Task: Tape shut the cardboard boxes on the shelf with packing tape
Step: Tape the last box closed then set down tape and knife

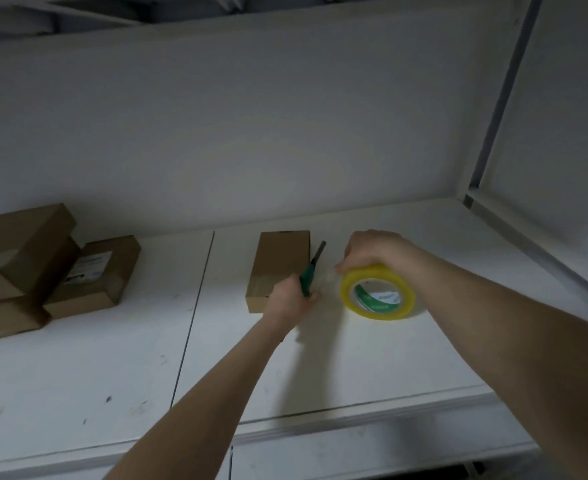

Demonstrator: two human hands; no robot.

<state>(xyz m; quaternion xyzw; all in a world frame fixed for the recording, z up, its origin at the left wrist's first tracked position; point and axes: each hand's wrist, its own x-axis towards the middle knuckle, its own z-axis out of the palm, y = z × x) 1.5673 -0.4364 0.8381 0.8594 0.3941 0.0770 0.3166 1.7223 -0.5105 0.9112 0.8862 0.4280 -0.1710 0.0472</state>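
Observation:
A small brown cardboard box (278, 268) lies flat on the white shelf (424, 358), near its back wall. My left hand (290, 299) grips a green-handled cutter (311, 271) just right of the box, its dark blade pointing up and away. My right hand (375, 251) holds a yellow roll of packing tape (377, 292) from above, a little right of the cutter. A short clear strip of tape seems to run from the roll toward the cutter, but it is blurred.
Several more brown boxes (43, 268) are stacked at the shelf's left, one bearing a white label (89, 266). A seam (192, 320) splits the shelf boards. The shelf's front edge (354, 420) runs below my arms; a frame post (493, 109) stands at the right.

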